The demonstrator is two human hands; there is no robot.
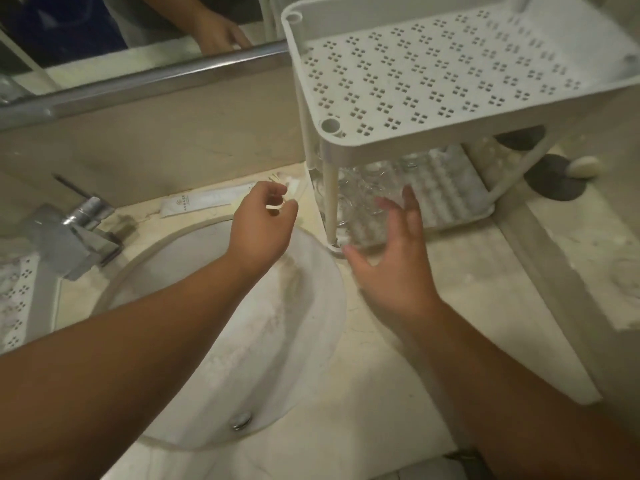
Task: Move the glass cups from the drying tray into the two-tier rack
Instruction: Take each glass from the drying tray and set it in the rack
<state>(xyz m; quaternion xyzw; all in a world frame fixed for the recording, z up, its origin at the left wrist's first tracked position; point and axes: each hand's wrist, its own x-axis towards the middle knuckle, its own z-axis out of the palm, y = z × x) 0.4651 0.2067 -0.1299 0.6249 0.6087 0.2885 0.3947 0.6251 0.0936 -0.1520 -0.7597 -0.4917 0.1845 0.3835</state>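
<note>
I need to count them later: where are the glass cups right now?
In the head view, the glass cups sit right of centre on the rack's lower tier, under the bare upper tier, just beyond the right hand.

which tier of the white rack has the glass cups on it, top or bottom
The bottom tier: clear glass cups are clustered at its left end, behind the right hand. The top tier shows only its bare perforated surface.

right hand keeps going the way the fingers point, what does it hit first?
Most likely the glass cups on the lower tier of the rack. The right hand is open, fingers aimed up and away at them. The rack's front post stands just to the left; depth is unclear, so a brush there is possible.
</note>
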